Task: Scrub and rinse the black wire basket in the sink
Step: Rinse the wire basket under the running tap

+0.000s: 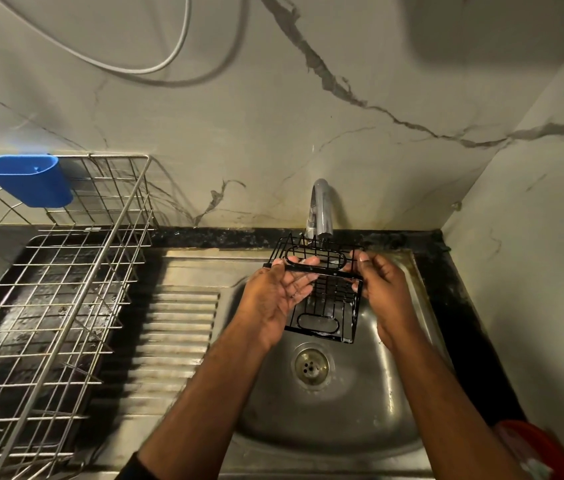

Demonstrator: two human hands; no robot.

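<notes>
Dim, warm overhead light is falling on the wall [308,116]; a big soft shadow is sitting top right. Glare is showing on the wet sink [360,420] and faucet [320,209]. Wide-angle bending is warping edges, and corners are blurring slightly.

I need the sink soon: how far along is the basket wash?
Mid-job. Both hands, left hand and right hand, hold the black wire basket under the faucet over the sink. No scrubber shows. It has not been set in the dish rack.

red object [533,448] cut off at the corner (identity unclear), dish rack [48,289] cropped left
</notes>
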